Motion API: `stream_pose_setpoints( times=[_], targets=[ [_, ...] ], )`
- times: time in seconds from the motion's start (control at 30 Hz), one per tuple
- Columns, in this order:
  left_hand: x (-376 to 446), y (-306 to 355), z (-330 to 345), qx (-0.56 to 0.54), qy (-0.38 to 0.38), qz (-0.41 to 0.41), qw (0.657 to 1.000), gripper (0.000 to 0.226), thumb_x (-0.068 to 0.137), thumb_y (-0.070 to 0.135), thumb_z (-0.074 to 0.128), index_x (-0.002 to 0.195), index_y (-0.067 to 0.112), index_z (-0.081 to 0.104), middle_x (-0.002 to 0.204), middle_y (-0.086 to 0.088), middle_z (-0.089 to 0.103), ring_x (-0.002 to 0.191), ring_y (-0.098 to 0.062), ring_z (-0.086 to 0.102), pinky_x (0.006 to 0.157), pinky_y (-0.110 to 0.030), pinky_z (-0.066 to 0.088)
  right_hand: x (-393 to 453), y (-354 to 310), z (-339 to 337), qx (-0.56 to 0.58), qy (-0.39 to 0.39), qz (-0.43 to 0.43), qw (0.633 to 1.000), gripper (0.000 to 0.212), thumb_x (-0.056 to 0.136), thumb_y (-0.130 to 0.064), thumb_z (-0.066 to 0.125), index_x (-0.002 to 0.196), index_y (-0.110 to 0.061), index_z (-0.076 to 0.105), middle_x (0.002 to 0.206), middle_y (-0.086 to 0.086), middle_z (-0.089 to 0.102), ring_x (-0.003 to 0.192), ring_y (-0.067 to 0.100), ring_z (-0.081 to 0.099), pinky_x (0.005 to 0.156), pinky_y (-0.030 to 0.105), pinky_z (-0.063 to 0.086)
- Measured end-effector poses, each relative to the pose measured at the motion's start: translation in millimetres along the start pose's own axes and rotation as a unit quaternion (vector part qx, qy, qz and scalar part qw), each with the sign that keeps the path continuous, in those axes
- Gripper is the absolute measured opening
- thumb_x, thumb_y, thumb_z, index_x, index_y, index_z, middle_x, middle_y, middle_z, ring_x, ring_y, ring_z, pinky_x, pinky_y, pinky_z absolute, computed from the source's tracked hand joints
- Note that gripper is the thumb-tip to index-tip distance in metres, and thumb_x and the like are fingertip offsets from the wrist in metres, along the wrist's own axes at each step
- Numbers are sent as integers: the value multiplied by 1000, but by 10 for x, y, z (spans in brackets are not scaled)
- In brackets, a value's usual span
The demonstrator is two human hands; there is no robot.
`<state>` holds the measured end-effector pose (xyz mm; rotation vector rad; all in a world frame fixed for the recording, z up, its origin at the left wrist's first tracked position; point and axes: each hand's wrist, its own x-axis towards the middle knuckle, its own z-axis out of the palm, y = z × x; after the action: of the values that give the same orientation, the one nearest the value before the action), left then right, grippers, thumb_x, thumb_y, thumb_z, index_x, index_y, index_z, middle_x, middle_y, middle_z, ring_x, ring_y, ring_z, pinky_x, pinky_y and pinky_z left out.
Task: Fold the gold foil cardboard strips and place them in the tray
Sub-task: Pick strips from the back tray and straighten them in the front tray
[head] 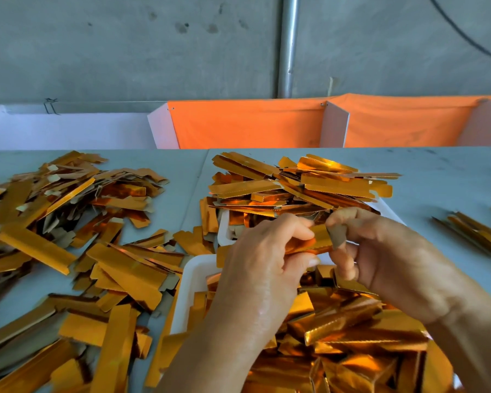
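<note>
In the head view, a single gold foil strip (pixel 312 241) is held above the near white tray (pixel 189 290), between both hands. The left hand (pixel 262 255) is curled round the strip's left part, with the thumb below and the fingers closed over the top. The right hand (pixel 380 251) pinches the right end, where a grey cardboard tab is bent up against the fingertips.

Folded pieces (pixel 349 330) are heaped in the near tray, and a second tray (pixel 224 231) behind it is piled with more strips (pixel 301 182). Loose flat strips (pixel 68 236) are scattered over the grey table (pixel 437 177) to the left, and a smaller bundle (pixel 476 231) lies to the right.

The strip is judged to be very light and thin, stiff enough to keep a crease yet easily kinked if bent off its score line. The foil face looks smooth and probably slippery, so the bare cardboard tabs and edges are thought the better places to be pinched, close to each fold.
</note>
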<state>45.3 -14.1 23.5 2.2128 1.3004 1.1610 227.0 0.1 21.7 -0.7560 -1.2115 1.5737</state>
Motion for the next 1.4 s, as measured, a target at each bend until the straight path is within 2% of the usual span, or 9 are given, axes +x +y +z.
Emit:
stream_pose_setpoints(
  times=[0.1, 0.23, 0.5, 0.8, 0.87, 1.03, 1.17, 1.3, 1.4],
  targets=[
    [-4, -2, -4, -7, -6, -5, 1000, 20, 82, 28, 70, 99, 34, 59, 110, 21, 62, 98, 6, 53, 83, -5, 41, -2, 10, -11, 25, -9, 14, 1000, 12, 78, -18, 71, 86, -10, 68, 61, 8, 53, 49, 14, 51, 46, 22, 47],
    [-10, -3, -12, 0, -8, 1, 1000, 21, 82, 29, 70, 100, 34, 59, 111, 21, 61, 100, 4, 53, 80, -10, 46, 19, 44, -12, 70, 10, 36, 997, 36, 61, -17, 89, 90, -8, 69, 58, 7, 50, 46, 13, 50, 42, 22, 46],
    [-9, -2, -4, -7, -21, 3, 1000, 22, 83, 31, 68, 102, 34, 58, 109, 18, 62, 99, 1, 54, 81, -17, 48, 29, 22, 45, 34, 41, 32, 998, 17, 63, -5, 73, 77, -12, 66, 53, 7, 44, 39, 13, 44, 37, 22, 41],
    [3, -31, -3, -30, -25, -3, 999, 24, 81, 28, 70, 101, 35, 58, 107, 17, 63, 100, 5, 53, 86, -9, 42, 31, 26, 46, 20, 49, 23, 998, 14, 67, -1, 63, 75, -12, 64, 55, 10, 45, 39, 15, 43, 37, 23, 40],
    [1, -32, -4, -23, -22, 6, 999, 24, 82, 28, 70, 101, 34, 58, 108, 17, 63, 101, 3, 54, 86, -12, 44, 31, 40, 35, 12, 52, 20, 998, 21, 66, 5, 70, 77, -12, 63, 55, 10, 46, 39, 16, 43, 37, 23, 40],
    [13, -28, 5, 36, -6, 51, 998, 19, 81, 24, 71, 99, 25, 64, 104, 9, 67, 98, -10, 58, 79, -27, 49, 31, 68, 41, -35, 63, 0, 997, 24, 68, -1, 73, 85, -9, 58, 52, 8, 50, 40, 17, 47, 39, 23, 43],
    [25, -20, 8, 79, 7, 79, 994, 20, 78, 21, 74, 96, 21, 66, 96, 5, 70, 91, -15, 62, 74, -17, 41, 18, 48, 4, -70, 41, -7, 997, 16, 71, -6, 65, 85, -11, 59, 50, 8, 51, 40, 17, 47, 41, 23, 43],
    [4, -37, -7, 10, 0, 62, 998, 19, 81, 24, 72, 99, 24, 66, 104, 8, 69, 97, -9, 61, 79, -31, 54, 2, 9, -28, -32, 7, -8, 999, 5, 75, -11, 63, 80, -13, 63, 56, 8, 53, 43, 17, 50, 44, 24, 45],
    [-1, -59, -21, -54, -10, 43, 998, 20, 80, 26, 71, 99, 26, 66, 113, 15, 65, 104, -1, 59, 84, -20, 51, 9, 17, -25, -9, -5, -6, 1000, 5, 76, -16, 63, 75, -12, 62, 56, 7, 47, 42, 15, 46, 43, 22, 43]
  ],
)
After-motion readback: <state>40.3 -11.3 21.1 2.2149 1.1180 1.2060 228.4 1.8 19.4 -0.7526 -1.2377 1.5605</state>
